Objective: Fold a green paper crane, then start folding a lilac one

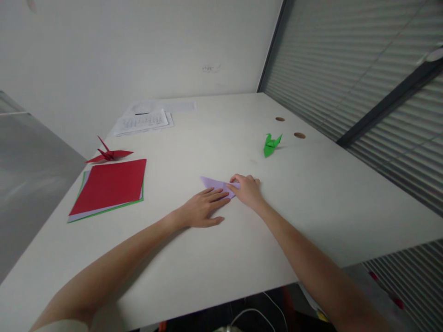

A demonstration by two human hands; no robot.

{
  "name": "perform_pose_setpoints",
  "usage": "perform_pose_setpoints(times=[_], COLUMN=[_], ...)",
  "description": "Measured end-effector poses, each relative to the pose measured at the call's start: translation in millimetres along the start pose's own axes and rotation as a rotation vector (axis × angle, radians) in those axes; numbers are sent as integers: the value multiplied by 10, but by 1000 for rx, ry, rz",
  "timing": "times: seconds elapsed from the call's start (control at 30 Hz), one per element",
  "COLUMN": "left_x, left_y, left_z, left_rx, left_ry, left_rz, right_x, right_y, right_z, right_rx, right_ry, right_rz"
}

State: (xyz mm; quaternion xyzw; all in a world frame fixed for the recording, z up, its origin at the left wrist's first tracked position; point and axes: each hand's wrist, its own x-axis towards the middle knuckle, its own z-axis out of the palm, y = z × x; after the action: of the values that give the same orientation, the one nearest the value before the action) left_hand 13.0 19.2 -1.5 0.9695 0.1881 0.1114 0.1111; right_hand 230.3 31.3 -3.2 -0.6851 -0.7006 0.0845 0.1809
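Observation:
A folded piece of purple origami paper (213,183) lies flat on the white table in front of me, one pointed corner showing at its left. My left hand (206,207) rests on it with outstretched fingers pressing its lower edge, thumb apart on the table. At the paper's right end, my right hand (247,190) pinches it between curled fingers and thumb, which cover that corner.
On the left, a stack of coloured paper (112,186) has a red sheet on top, with a red paper crane (110,155) behind it. A green paper crane (271,145) stands back right. Written sheets (143,122) lie far left, and two round holes pierce the tabletop near the blinds.

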Motion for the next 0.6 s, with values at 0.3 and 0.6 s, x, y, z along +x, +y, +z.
perform_pose_setpoints(times=[0.3,0.6], left_x=[-2,4], left_y=[-16,-6], left_z=[13,3], left_rx=[-25,-13], left_ry=[22,9], left_rz=[8,2], right_x=[-6,9], right_y=[76,85], right_z=[5,42], right_rx=[140,109], right_ry=[-24,-11], right_rz=[59,63])
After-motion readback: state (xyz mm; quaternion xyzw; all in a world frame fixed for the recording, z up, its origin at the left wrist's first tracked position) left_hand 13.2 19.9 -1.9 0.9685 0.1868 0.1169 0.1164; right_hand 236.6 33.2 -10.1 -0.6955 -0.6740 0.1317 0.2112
